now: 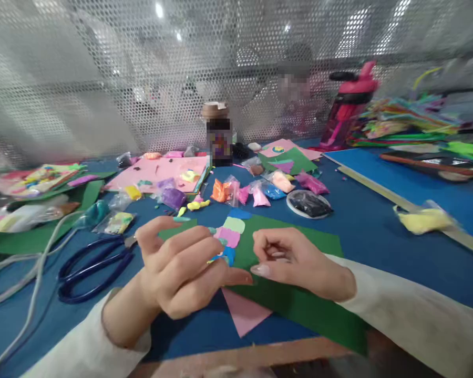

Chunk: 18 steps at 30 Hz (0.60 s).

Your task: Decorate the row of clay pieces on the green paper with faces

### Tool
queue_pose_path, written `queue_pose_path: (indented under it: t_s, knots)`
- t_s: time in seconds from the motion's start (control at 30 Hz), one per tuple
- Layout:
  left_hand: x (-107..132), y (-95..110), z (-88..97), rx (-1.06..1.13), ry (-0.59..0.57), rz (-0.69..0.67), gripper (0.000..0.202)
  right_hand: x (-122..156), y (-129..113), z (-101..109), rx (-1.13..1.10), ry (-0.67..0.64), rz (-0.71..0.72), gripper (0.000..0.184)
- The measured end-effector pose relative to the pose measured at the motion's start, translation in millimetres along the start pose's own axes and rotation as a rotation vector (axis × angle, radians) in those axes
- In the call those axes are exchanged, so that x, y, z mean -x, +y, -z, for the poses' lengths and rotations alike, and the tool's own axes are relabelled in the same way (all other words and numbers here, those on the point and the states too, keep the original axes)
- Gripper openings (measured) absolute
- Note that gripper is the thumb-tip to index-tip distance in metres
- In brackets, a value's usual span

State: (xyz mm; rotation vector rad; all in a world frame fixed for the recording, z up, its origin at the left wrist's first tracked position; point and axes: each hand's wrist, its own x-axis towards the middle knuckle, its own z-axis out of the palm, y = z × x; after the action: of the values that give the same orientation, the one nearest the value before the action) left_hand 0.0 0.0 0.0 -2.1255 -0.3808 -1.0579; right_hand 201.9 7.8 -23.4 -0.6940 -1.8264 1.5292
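My left hand [185, 268] is over the green paper, palm side turned away, fingers half bent and apart, thumb stretched toward the right. Nothing shows in its grip. My right hand [295, 260] is closed, fingers curled in and thumb by the tip of my left thumb; whether something tiny lies between is hidden. Beneath both hands lies a green paper sheet [307, 299] with a pink paper [246, 310] under it. Flattened clay pieces sit behind my left fingers: a pale green one [234, 224], a pink one [227, 236] and a blue one [229, 254].
Blue-handled scissors [96, 268] and a white cable [43, 273] lie at left. Bags of coloured clay [173, 198] spread across the middle, near a black clay bag [309, 203] on a round lid. Behind stand a lidded cup [219, 136] and a pink bottle [347, 107], before a perforated metal screen [153, 79].
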Motion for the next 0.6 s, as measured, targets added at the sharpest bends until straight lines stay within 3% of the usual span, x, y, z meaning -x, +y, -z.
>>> queue_pose_path:
  t_s: [0.17, 0.43, 0.6]
  knots:
    - [4.3, 0.2, 0.3, 0.003, 0.005, -0.004, 0.039, 1.2, 3.7, -1.2, -0.003, -0.082, 0.006, 0.035]
    - [2.3, -1.0, -0.9, 0.017, 0.005, -0.027, 0.039, 1.6, 2.2, -1.8, -0.005, -0.101, -0.015, 0.036]
    - [2.3, 2.1, -1.2, 0.029, -0.015, 0.010, 0.026, 2.9, 3.5, 0.9, -0.023, 0.038, 0.016, 0.034]
